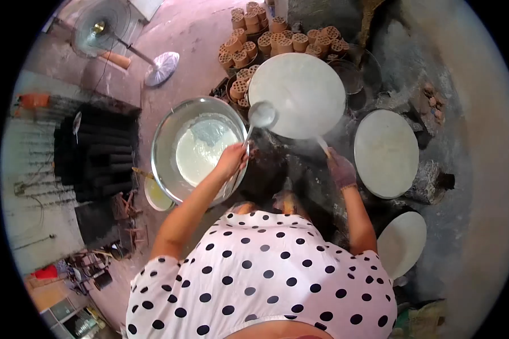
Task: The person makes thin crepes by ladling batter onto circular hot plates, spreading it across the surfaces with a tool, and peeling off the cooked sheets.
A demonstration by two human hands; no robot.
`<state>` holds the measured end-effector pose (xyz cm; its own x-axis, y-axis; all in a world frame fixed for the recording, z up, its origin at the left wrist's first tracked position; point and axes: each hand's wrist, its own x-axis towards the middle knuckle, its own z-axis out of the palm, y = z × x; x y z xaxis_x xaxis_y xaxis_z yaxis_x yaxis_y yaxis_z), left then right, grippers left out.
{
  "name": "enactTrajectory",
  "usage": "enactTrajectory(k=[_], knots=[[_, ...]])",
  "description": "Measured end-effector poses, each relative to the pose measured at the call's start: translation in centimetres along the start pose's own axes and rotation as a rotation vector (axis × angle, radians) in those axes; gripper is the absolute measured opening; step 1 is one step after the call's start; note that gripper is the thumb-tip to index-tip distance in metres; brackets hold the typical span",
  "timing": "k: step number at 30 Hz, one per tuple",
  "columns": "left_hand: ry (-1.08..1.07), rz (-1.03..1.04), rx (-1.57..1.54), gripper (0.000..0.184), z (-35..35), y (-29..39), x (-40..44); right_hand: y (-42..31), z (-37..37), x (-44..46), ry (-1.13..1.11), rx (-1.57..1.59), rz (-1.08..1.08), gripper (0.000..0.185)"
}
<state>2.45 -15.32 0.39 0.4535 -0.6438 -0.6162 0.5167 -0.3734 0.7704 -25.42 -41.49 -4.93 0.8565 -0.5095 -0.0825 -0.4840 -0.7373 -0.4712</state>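
Ladle (262, 115): clasped in our left grip (232, 160), just right of the basin (163, 144).
Handle (323, 145): clasped in our right grip (340, 169), farther right.
White liquid (197, 158): we have plenty left inside the basin.

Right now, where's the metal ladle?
In the head view, the left hand holds the metal ladle, its bowl right of the silver metal basin, overlapping the round white disc.

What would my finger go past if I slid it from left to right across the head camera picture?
Dark stack → big metal bowl with white liquid inside → top round white disc → gloved right hand → right-side round white disc.
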Motion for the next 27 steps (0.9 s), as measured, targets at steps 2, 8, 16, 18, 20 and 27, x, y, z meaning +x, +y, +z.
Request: enactTrajectory(k=[2, 8, 16, 18, 20, 27], knots=[[-0.005, 0.065, -0.038, 0.015, 2.6, 2.4, 2.2, 1.4, 2.8, -1.8, 0.181, -0.141, 0.058, 0.029], [0.170, 0.190, 0.041, 0.015, 9.0, 1.9, 7.7, -3.7, 13.5, 1.6, 0.396, -0.523, -0.143, 0.034], [-0.258, 0.004, -0.719, 0.026, 6.1, 5.3, -2.3, -4.7, 5.9, 0.9, 0.574, -0.313, -0.172, 0.045], [-0.088, 0.141, -0.545, 0.031, 5.8, 5.4, -3.8, -2.5, 8.0, 2.7, 0.166, 0.264, 0.406, 0.043], [-0.133, 0.117, -0.625, 0.034, 5.2, 5.3, -3.5, -3.2, 9.8, 4.2, 0.044, 0.243, 0.104, 0.040], [-0.024, -0.024, -0.866, 0.034, -1.7, -3.0, -9.5, -5.2, 7.4, 2.3, 0.196, -0.086, 0.220, 0.045]])
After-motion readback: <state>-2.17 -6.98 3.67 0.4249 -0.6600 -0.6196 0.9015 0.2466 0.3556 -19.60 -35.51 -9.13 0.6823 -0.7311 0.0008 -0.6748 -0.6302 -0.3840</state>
